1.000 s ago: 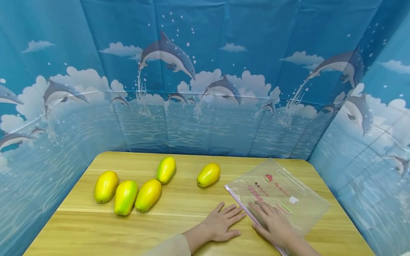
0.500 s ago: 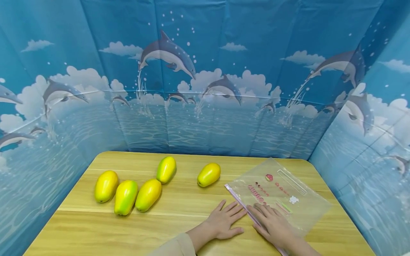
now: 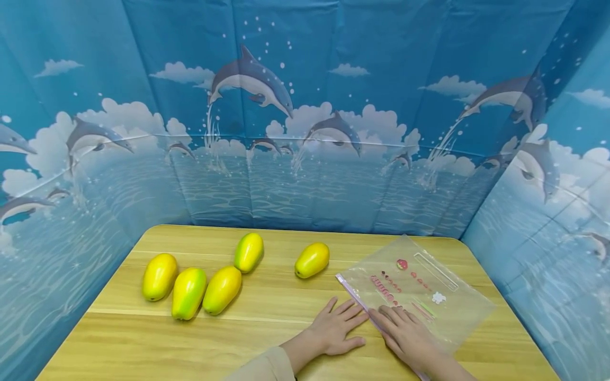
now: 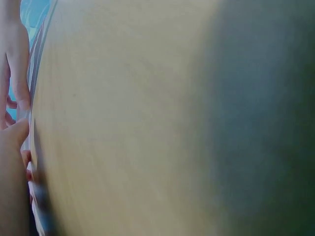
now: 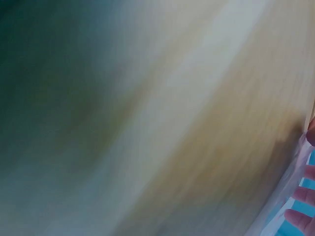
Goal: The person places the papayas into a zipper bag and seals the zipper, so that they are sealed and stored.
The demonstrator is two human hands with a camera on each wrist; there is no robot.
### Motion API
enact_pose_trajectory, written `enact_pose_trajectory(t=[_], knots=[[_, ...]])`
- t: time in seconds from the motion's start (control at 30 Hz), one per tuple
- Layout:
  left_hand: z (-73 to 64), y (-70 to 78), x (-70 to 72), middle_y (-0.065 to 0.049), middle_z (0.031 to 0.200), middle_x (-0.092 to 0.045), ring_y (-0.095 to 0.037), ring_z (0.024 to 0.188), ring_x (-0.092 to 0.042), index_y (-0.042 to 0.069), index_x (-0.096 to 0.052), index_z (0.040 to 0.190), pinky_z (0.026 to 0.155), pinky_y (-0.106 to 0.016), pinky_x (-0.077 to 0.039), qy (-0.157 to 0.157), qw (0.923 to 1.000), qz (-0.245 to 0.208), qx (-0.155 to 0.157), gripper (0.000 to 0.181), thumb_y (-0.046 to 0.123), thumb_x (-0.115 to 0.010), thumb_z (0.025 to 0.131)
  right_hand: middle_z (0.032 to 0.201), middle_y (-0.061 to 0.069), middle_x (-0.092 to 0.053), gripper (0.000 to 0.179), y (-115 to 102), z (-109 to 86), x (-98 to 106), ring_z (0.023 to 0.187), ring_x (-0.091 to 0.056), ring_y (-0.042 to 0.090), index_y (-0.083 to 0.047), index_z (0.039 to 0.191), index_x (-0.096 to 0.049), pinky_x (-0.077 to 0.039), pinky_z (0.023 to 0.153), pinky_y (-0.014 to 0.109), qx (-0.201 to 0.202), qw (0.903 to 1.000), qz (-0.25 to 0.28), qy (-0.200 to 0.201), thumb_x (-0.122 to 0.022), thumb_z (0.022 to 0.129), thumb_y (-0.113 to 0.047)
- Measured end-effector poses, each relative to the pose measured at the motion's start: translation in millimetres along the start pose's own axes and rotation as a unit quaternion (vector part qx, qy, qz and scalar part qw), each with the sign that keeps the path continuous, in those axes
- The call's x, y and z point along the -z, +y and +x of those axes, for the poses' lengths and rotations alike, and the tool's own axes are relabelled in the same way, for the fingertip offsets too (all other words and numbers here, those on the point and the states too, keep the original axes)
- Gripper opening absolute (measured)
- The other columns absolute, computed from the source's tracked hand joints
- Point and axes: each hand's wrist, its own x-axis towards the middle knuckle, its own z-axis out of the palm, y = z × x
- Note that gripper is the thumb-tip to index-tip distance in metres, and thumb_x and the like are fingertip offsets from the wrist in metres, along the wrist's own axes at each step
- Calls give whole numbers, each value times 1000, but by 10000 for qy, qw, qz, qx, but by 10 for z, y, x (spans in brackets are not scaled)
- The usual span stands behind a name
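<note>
A clear zip bag (image 3: 459,312) with a pale purple slider strip and small printed pictures lies flat and slanted on the right of the table. My right hand (image 3: 405,330) rests palm down on it, fingers loosely extended along the strip. Beside it, my left hand (image 3: 333,329) lies with its fingers spread on the wood, fingertips right at the strip and the thumb pointing toward the right hand. The right palm hides the lower part of the strip. In the right wrist view, fingertips (image 5: 300,196) show at the right edge over the bag's border.
Several yellow-green, papaya-like fruits lie on the wooden table (image 3: 157,344): a single fruit (image 3: 312,260) left of the bag, and a cluster farther left with a greener fruit (image 3: 189,293) in it. A blue dolphin-print curtain (image 3: 286,196) encloses the table's back and sides.
My left hand has slid slightly to the right, closer to the right hand. The right hand's fingertips have drawn back a little toward the strip. Bag and fruits stay put.
</note>
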Motion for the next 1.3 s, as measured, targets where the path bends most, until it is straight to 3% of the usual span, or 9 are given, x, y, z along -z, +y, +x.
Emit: enact_pose_trajectory(t=[0.4, 0.67, 0.8, 1.0, 1.13, 1.3], knots=[[-4, -2, 14, 12, 151, -12, -11, 138, -10, 36, -13, 145, 113, -41, -14, -8, 10000, -5, -50, 59, 61, -13, 92, 125, 4, -51, 60, -26, -71, 73, 115, -48, 22, -15, 137, -41, -42, 93, 48, -104, 9981, 254, -543, -64, 82, -20], [-8, -15, 20, 14, 151, -10, -11, 139, -8, 37, -12, 145, 113, -41, -13, -97, 9999, -102, -23, 59, 62, -14, 92, 125, 2, -50, 56, -81, -140, 75, 111, -49, 20, -16, 135, -44, -50, 80, 46, 95, 9996, 183, -209, -64, 83, -16], [-1, -9, 20, 14, 151, -10, -11, 139, -8, 37, -12, 145, 113, -41, -13, -65, 9999, -130, -25, 59, 62, -15, 91, 126, 6, -51, 56, -98, -180, 77, 109, -50, 24, -14, 132, -47, -51, 75, 49, 139, 9995, 286, -31, -65, 79, -11], [-8, -4, 37, 13, 151, -11, -11, 138, -9, 37, -12, 145, 113, -41, -14, -87, 9999, -98, 0, 60, 62, -16, 91, 124, 8, -53, 52, -100, -226, 54, 105, -52, 22, -8, 123, -54, -53, 73, 42, 472, 9978, 94, 461, -66, 72, -10], [-15, -5, 44, 13, 151, -11, -11, 138, -9, 36, -12, 145, 113, -40, -14, -119, 9999, -94, -1, 60, 62, -16, 91, 125, 7, -53, 53, -120, -283, 44, 106, -52, 21, -7, 125, -53, -52, 77, 37, 366, 9986, -16, 377, -67, 75, -20], [-16, -2, 48, 13, 151, -11, -11, 139, -9, 36, -12, 146, 113, -40, -13, -132, 9998, -163, -23, 60, 62, -17, 92, 126, 7, -52, 67, -157, -363, 50, 106, -53, 20, -9, 127, -52, -52, 76, 35, 2, 9997, 109, 223, -63, 77, -52]])
